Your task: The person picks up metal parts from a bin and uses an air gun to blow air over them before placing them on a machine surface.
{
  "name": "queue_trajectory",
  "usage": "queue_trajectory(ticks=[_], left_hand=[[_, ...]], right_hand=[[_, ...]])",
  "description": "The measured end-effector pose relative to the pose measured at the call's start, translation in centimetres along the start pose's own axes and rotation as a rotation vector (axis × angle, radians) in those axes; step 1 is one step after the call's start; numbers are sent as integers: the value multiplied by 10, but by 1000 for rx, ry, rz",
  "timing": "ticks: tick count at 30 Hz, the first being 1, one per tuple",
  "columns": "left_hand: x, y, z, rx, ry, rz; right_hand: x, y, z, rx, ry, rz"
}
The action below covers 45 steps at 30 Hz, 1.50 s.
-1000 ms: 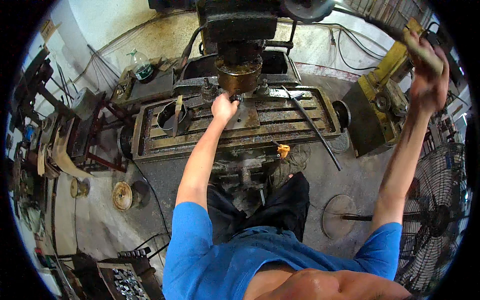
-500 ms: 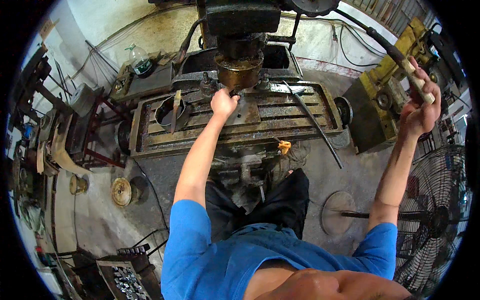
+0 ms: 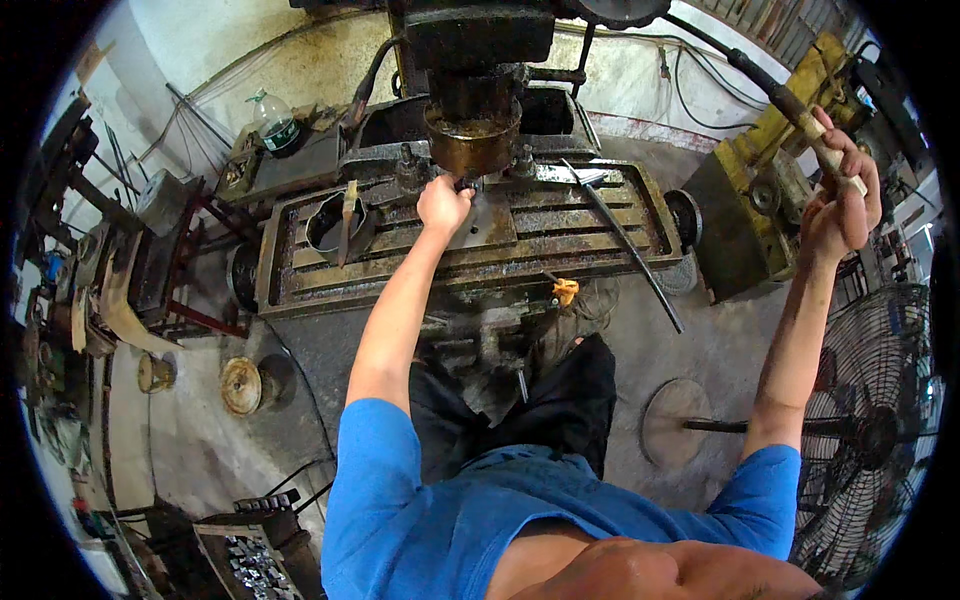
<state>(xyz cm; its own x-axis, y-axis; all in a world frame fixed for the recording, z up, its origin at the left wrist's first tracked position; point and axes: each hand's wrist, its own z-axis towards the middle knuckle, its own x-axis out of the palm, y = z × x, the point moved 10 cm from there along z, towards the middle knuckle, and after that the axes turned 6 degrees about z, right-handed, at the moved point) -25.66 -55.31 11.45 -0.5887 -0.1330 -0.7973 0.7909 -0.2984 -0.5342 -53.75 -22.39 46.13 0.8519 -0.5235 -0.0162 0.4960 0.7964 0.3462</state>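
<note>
My left hand (image 3: 443,206) is closed just under the round brown-stained spindle housing (image 3: 474,140) of a milling or drilling machine. Between its fingertips a small dark piece shows, too hidden to name. My right hand (image 3: 843,205) is raised far to the right, its fingers around the pale grip of a long machine lever (image 3: 790,103) that slopes down from the machine head. Below the spindle lies the slotted metal worktable (image 3: 420,279). Left of my left hand, an open container (image 3: 326,232) stands on it with a brush (image 3: 348,222) laid across the rim.
A long T-shaped metal bar (image 3: 627,240) lies across the table's right side and juts past its front edge. An orange-yellow object (image 3: 565,291) sits at the front edge. A large fan (image 3: 873,436) stands at right, a plastic bottle (image 3: 275,124) at back left, a bin of metal pieces (image 3: 257,568) at lower left.
The fingers of my right hand have shifted slightly on the lever grip. My left hand stays under the spindle. The whole view has moved a little.
</note>
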Motion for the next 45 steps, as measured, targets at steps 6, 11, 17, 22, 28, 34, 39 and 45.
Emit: queue_trajectory(ticks=[6, 11, 17, 22, 28, 34, 39, 45], left_hand=[[0, 8, 1, -34, 1, 28], [9, 8, 8, -14, -33, 31], [-1, 10, 1, -14, -63, 12], [-3, 2, -1, 22, -83, -7], [5, 6, 3, 33, -69, -15], [2, 1, 1, -52, 8, 68], [1, 5, 0, -71, 40, 87], [3, 8, 0, -55, 16, 56]], right_hand=[[-2, -18, -36, 29, -77, 130], [5, 1, -2, 19, 12, 5], [-2, -17, -21, 20, 10, 68], [-1, -10, -12, 40, 5, 89], [-3, -13, -28, 27, -33, 118], [-1, -5, -10, 42, 26, -1], [-4, -21, -46, -17, 2, 64], [-1, -19, -37, 50, -82, 158]])
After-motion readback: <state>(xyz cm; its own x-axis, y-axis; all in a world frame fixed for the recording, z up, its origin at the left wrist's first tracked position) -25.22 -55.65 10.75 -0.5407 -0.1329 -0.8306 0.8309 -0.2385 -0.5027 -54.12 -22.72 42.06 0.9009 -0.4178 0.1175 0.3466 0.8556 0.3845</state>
